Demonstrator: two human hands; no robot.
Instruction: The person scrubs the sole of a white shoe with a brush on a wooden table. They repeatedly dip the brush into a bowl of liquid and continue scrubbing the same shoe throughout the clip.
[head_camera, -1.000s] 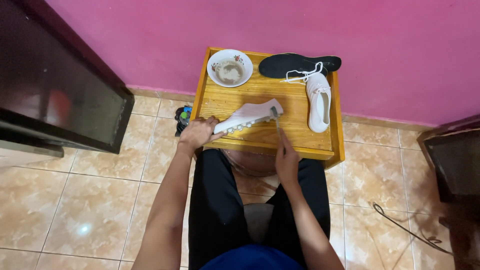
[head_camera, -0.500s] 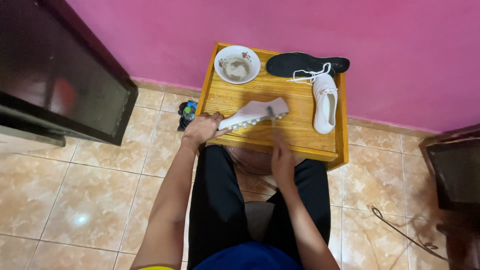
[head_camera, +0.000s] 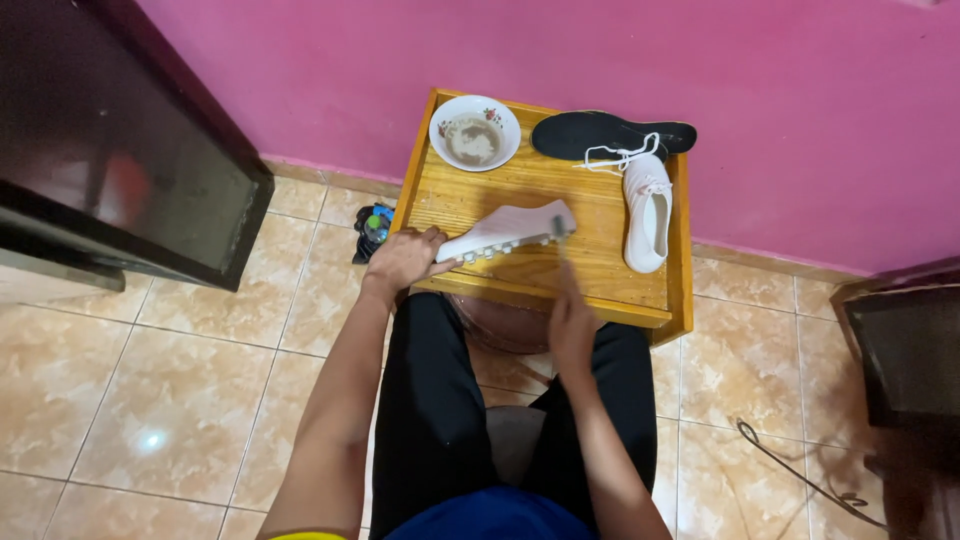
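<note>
White cleated shoe (head_camera: 505, 232) laid on its side, sole studs shown, toothbrush (head_camera: 559, 240) head set against its toe end

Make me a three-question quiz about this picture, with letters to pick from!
1. Where is the bowl?
A. On the floor
B. At the tray's far left corner
C. On the person's lap

2. What colour is the insole lying on the wooden tray?
A. Black
B. Yellow
C. Green

3. What is the left hand doing?
A. Resting on the floor
B. Lifting the bowl
C. Gripping the white cleated shoe

Answers: 1 B, it sits by the wall on the left. 2 A, the insole is dark black. 3 C, its fingers wrap the shoe's end while the right hand holds a brush at it.
</note>
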